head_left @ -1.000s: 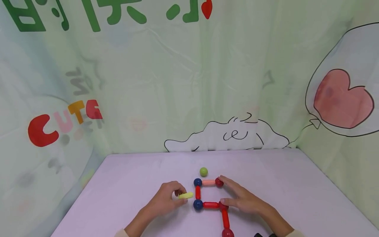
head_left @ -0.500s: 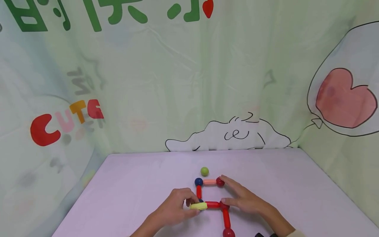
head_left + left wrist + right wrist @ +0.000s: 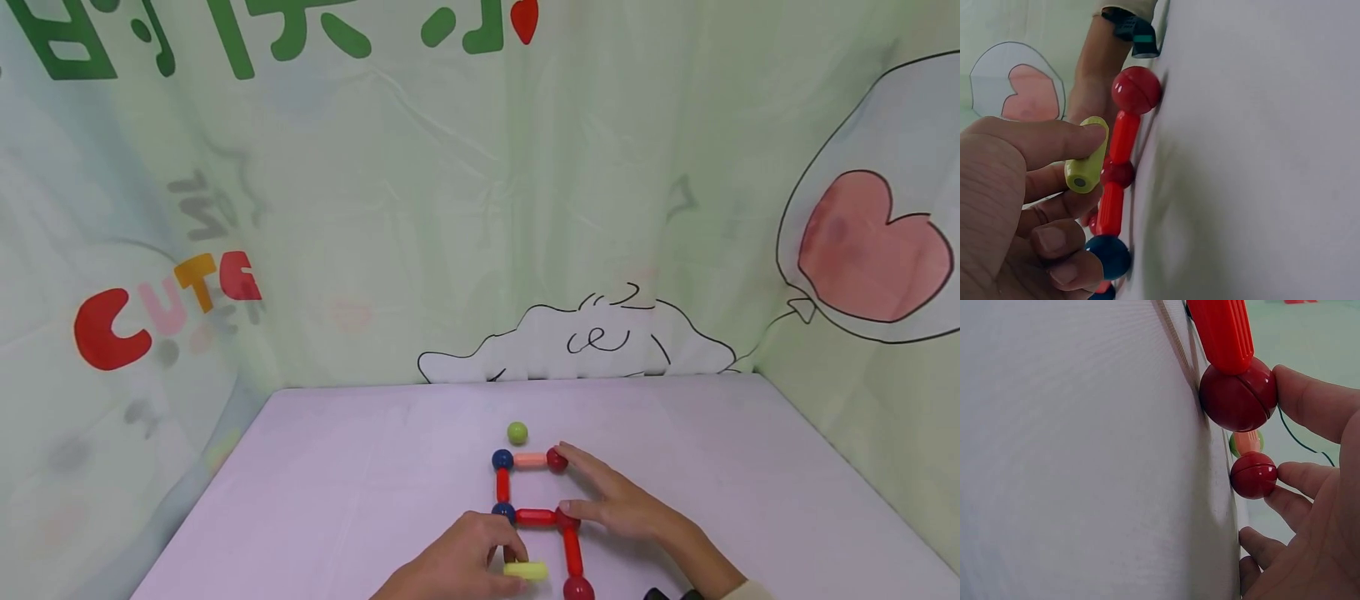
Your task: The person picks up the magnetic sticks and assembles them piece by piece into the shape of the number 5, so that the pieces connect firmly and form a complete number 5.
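My left hand (image 3: 474, 560) pinches a yellow magnetic rod (image 3: 526, 571) between thumb and fingers, left of the lowest red ball (image 3: 578, 588). In the left wrist view the grey magnet tip of the yellow rod (image 3: 1087, 164) shows. My right hand (image 3: 626, 504) lies with fairly straight fingers: its thumb touches the middle red ball (image 3: 1239, 394) and its fingertips touch the far red ball (image 3: 1254, 476). These balls belong to a frame of red rods (image 3: 536, 517), a pink rod (image 3: 530, 460) and blue balls (image 3: 502, 459). The near blue ball is partly behind my left hand.
A loose green ball (image 3: 517, 432) lies just beyond the frame on the pale table (image 3: 360, 450). A printed curtain (image 3: 450, 208) rises behind the table. A dark object (image 3: 667, 594) shows at the bottom edge beside my right forearm.
My left hand has carried the yellow rod from left of the frame, past the near blue ball, toward me and rightward near the lowest red ball. My right hand stays in place.
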`<state>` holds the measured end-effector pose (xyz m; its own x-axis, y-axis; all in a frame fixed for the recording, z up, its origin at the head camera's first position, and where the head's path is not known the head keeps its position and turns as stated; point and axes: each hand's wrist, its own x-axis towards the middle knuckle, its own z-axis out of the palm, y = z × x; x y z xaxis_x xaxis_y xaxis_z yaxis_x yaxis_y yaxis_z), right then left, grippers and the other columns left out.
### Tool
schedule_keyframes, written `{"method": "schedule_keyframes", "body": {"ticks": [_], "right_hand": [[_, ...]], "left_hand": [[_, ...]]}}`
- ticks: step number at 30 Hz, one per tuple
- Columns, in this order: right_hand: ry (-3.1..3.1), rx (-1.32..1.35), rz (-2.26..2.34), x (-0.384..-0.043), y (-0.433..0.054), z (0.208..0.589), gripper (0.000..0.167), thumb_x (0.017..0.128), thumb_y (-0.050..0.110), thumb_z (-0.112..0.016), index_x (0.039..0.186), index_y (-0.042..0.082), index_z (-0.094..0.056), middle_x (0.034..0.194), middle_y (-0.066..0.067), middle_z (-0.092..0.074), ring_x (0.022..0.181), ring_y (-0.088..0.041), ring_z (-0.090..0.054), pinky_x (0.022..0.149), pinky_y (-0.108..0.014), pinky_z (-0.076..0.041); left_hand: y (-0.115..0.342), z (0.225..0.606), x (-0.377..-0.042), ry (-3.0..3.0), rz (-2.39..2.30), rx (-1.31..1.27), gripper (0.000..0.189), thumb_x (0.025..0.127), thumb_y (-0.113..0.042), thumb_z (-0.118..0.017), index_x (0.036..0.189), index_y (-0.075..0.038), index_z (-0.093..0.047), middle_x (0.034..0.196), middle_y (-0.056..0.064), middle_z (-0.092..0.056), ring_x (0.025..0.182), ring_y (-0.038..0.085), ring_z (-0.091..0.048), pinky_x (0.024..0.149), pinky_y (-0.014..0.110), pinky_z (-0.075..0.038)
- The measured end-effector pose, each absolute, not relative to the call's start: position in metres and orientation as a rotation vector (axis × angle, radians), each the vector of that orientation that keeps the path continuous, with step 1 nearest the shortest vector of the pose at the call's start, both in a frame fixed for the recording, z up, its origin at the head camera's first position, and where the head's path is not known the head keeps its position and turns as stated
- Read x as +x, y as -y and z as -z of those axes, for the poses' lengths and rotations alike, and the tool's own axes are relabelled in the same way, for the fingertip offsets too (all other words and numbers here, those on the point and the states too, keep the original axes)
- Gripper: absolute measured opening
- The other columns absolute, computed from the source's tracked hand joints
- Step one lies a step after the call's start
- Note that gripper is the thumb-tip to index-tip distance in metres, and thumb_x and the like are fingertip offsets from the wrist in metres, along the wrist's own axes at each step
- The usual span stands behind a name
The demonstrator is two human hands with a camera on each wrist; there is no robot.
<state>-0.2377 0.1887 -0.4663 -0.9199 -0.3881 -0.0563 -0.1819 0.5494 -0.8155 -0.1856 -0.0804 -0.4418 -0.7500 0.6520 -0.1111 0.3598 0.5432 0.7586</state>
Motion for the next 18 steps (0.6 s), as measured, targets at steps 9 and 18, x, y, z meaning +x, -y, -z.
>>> {"method": "schedule_keyframes", "body": {"ticks": [9,18], "right_hand": [[-2.550,-0.470,1.314,-0.239,-0.189,0.466,0.085,0.089,0.037,-0.076,0.159,0.015,-0.033,0.164,-0.011,-0.031,0.152,-0.041,-0.021,0.114,-0.071,-0.022],[-2.546,-0.462,1.311,-0.237,-0.189,0.465,0.085,0.089,0.036,-0.076,0.159,0.016,-0.033,0.164,-0.011,-0.030,0.152,-0.042,-0.021,0.113,-0.072,-0.021]], "left_hand": [[0.073,0.449,-0.183,-2.383,-0.958,0.856,0.015,0.088,-0.024,-0.080,0.102,-0.018,-0.079,0.081,-0.017,-0.060,0.071,0.000,-0.054,0.067,0.017,-0.050],[0.069,0.454,-0.184,-2.357,-0.954,0.843,0.019,0.089,-0.029,-0.079,0.105,-0.018,-0.078,0.080,-0.016,-0.062,0.070,0.002,-0.054,0.068,0.017,-0.050]]}}
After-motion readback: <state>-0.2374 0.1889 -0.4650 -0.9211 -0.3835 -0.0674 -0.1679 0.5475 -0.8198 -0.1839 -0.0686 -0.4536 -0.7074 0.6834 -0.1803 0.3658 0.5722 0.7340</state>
